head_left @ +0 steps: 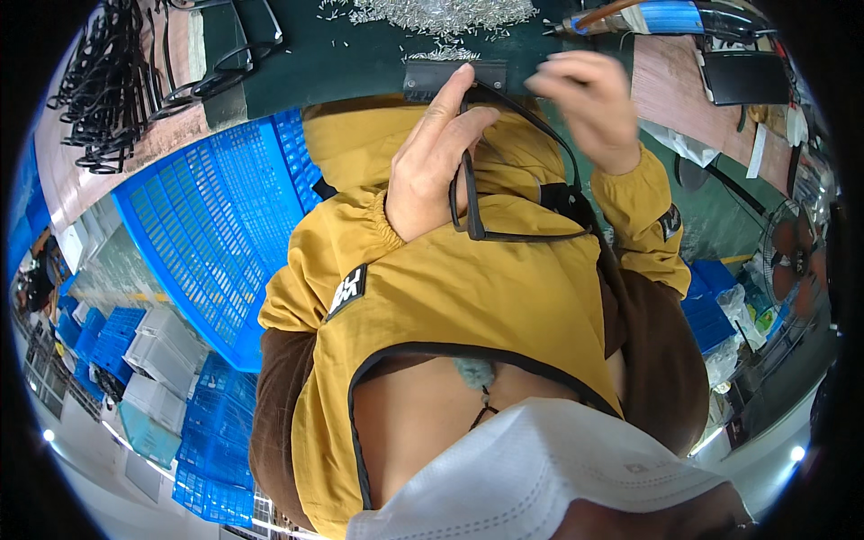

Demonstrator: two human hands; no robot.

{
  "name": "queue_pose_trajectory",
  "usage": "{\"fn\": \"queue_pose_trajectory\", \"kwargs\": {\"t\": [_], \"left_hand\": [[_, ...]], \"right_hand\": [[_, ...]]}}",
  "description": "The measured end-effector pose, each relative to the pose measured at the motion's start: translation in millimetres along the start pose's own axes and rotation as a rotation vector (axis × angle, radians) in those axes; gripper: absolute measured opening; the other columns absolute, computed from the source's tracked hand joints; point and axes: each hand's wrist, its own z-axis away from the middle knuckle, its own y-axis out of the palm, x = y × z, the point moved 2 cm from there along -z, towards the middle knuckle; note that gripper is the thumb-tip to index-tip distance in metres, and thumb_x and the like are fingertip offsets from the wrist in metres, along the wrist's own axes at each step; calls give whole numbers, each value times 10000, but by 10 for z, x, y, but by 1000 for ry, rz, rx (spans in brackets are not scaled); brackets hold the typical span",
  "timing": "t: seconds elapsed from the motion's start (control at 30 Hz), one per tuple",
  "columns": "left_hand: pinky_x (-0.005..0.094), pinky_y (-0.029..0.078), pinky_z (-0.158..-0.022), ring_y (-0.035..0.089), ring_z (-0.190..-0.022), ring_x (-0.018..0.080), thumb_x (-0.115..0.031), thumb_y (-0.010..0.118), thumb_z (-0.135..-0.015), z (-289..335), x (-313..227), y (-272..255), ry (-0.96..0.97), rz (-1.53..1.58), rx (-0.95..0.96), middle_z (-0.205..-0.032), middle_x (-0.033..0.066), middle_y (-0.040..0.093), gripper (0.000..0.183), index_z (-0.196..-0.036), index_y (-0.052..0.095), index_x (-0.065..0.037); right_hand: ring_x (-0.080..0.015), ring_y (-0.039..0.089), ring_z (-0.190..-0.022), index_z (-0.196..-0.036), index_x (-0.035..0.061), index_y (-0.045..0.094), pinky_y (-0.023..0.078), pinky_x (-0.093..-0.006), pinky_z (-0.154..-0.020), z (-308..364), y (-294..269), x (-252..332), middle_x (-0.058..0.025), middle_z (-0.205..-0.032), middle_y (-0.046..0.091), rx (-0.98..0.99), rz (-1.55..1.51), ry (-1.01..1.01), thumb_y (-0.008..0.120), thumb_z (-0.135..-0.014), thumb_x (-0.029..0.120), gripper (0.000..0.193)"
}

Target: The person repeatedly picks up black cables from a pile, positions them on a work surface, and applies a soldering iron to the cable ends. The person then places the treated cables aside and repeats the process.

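A black eyeglass frame hangs over the table's near edge, with my left hand closed around part of it. My left index finger points up at a small dark metal block fixed to the edge by screws. One thin side arm of the frame curves out to the right. To the right of the block, my right hand is raised and apart from the frame. Its fingers are curled and smeared by motion, so whether they hold something is unclear. Just behind the block lies a pile of tiny silver screws.
A bundle of black eyeglass frames lies on the table's left. An electric screwdriver with a blue grip and a black box are at the right. A blue plastic basket stands left of my lap; a fan stands at the far right.
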Motion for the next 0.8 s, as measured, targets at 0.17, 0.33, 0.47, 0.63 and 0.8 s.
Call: {"fn": "queue_pose_trajectory", "kwargs": {"t": [0.17, 0.33, 0.47, 0.63, 0.8], "left_hand": [[396, 590, -867, 660, -1234, 405, 201, 602, -826, 25, 64, 31, 28, 26, -70, -1259, 280, 662, 341, -1119, 674, 43], [404, 588, -903, 635, -1266, 424, 224, 596, -868, -21, 34, 71, 86, -2, -111, -1078, 208, 714, 288, -1096, 656, 59], [413, 588, -917, 639, -1258, 432, 228, 591, -869, -68, 53, 99, 97, 24, -125, -1080, 196, 714, 290, -1100, 648, 62], [411, 585, -923, 641, -1255, 434, 224, 594, -874, -76, 81, 95, 85, 44, -115, -1083, 198, 714, 288, -1102, 647, 57], [387, 584, -922, 650, -1249, 417, 221, 606, -871, -52, 89, 61, 95, 72, -105, -1115, 217, 712, 294, -1101, 664, 47]], "right_hand": [[-189, 610, -832, -1147, 31, 630, 514, -326, -753, -342, -174, -478, -66, -974, 657, -1187, -571, 403, 544, -1041, 297, 299], [-165, 518, -871, -1204, 113, 588, 461, -298, -715, -769, 15, -761, -17, -938, 541, -955, -1374, 252, 620, -1000, 369, 328], [-109, 435, -568, -1186, 109, 601, 373, -257, -489, -877, 176, -702, 2, -759, 475, -703, -1965, 204, 567, -1018, 517, 443], [-118, 445, -554, -1112, 134, 578, 346, -239, -461, -977, 326, -634, -8, -752, 486, -696, -1476, 276, 516, -1042, 538, 415], [-118, 456, -574, -1056, 143, 537, 347, -239, -462, -988, 378, -578, -7, -764, 494, -783, -1474, 303, 510, -1051, 525, 383]]}}
